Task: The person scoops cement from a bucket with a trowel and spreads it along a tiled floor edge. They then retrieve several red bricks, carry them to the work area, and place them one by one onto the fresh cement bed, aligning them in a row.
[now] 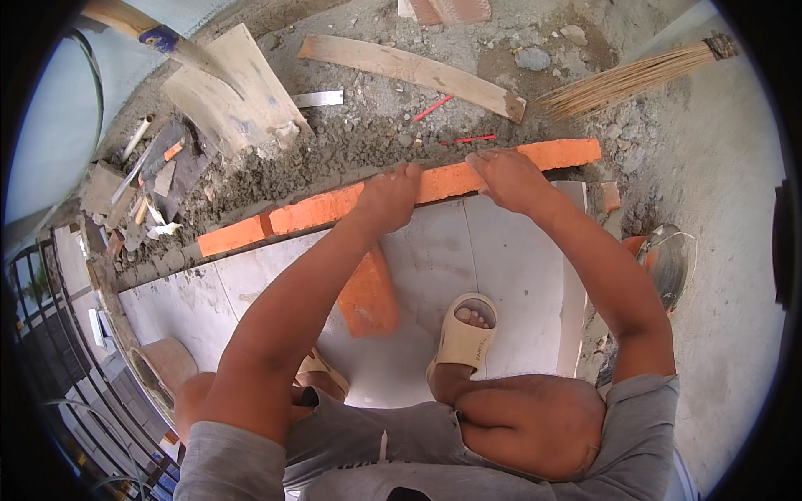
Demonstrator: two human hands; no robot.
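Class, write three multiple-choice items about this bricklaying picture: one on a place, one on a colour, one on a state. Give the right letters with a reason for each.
1. Where does the loose brick lie?
A. on the pale tiles
B. on the broom
C. in the mortar

2. What colour is the row of bricks?
A. grey
B. orange
C. blue

3. What are the hands doing?
A. both rest on the row
B. both hold a trowel
C. both hang free

Answers: 1 A, it lies flat on the tiles beside the sandal. 2 B, the row is bright orange. 3 A, the left hand and right hand press on the row.

Both hands (393, 194) (505, 175) press, apparently, on the orange brick row (451, 179).
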